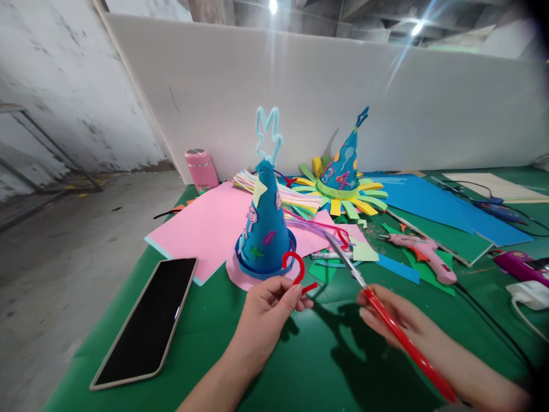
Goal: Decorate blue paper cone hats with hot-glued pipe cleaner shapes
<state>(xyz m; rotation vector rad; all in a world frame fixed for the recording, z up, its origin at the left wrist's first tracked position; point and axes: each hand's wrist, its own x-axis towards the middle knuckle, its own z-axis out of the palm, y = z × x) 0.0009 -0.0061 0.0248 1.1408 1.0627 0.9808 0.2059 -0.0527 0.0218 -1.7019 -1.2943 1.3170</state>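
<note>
Near blue hat point(266, 212): cut-outs point(269, 238) and pale-blue topper point(258, 121) on; red pipe cleaner point(302, 266) bent, apparently unattached, pinched in left hand point(266, 309); right hand point(398, 312) holds scissors point(388, 317).

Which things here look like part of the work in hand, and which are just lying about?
Likely part of it:
- red pipe cleaner, in the left hand
- scissors, in the right hand
- near hat
- glue gun, unheld

Apparently just lying about:
- phone
- pink bottle
- white plug
</note>
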